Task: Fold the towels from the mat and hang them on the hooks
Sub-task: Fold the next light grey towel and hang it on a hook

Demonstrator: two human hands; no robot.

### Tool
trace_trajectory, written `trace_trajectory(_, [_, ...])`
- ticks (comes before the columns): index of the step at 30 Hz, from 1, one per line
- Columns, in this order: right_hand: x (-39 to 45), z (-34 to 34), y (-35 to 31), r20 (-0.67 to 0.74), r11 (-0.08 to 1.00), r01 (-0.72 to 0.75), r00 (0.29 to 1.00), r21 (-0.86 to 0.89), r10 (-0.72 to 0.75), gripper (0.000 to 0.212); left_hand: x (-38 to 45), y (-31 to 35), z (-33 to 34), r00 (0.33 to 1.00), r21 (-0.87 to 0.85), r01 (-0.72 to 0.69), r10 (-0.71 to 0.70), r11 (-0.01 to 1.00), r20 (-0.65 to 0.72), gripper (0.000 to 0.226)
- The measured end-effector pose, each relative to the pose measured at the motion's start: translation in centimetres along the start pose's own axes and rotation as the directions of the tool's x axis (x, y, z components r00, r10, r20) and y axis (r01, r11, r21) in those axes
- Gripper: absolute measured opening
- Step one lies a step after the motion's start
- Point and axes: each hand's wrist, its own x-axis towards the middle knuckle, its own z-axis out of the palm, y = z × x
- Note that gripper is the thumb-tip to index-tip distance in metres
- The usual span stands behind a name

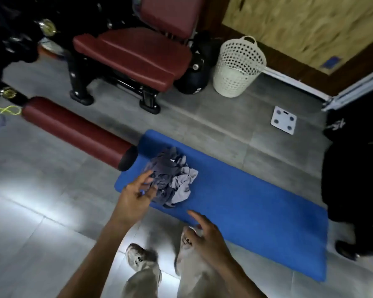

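Grey gym flooring carries a blue mat [246, 203] with crumpled towels [170, 179] heaped near its left end; left hand [136, 192] reaches in, fingers spread, right hand [205, 233] relaxed, empty; tangled towels may lift together

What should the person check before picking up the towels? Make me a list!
1. Towels on the mat: ok, the crumpled grey towels lie in a heap on the blue mat.
2. Left hand ready: ok, the left hand is open at the heap's edge, gripping nothing.
3. Right hand free: ok, the right hand is open and empty over the mat's near edge.
4. How many towels: cannot tell, they are tangled.
5. Hooks within reach: cannot tell, none in view.
6. Feet off the mat: ok, both shoes stand on the floor tiles.
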Motion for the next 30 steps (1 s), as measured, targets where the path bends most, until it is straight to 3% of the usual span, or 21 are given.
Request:
trace_trajectory(7, [3.0,0.8,1.2,-0.169,0.925,-0.200,0.950,0.322,0.264,0.036,5.0,0.0,2.1,0.984,0.126,-0.051,0.028,0.991,0.176,0.048])
trace_trajectory(10, [6.0,0.8,1.7,-0.118,0.867,-0.239,0.940,0.437,0.319,0.034,6.8,-0.4,3.6,0.976,0.173,-0.057,0.018,0.983,0.216,0.049])
trace_trajectory(18, [18.2,4.4,4.6,-0.077,0.831,-0.315,0.917,0.458,0.390,0.034,14.9,-6.6,7.8,0.967,0.211,0.012,-0.065,0.977,0.246,0.052])
trace_trajectory(26, [35.2,13.6,14.6,0.000,0.784,-0.498,0.844,0.371,0.536,0.022,27.7,-22.1,15.4,0.898,0.242,0.191,-0.269,0.951,0.348,0.042])
trace_trajectory(30, [43.1,17.9,21.2,0.018,0.753,-0.590,0.790,0.293,0.612,0.043,32.6,-30.2,18.8,0.854,0.286,0.190,-0.301,0.939,0.423,0.042])
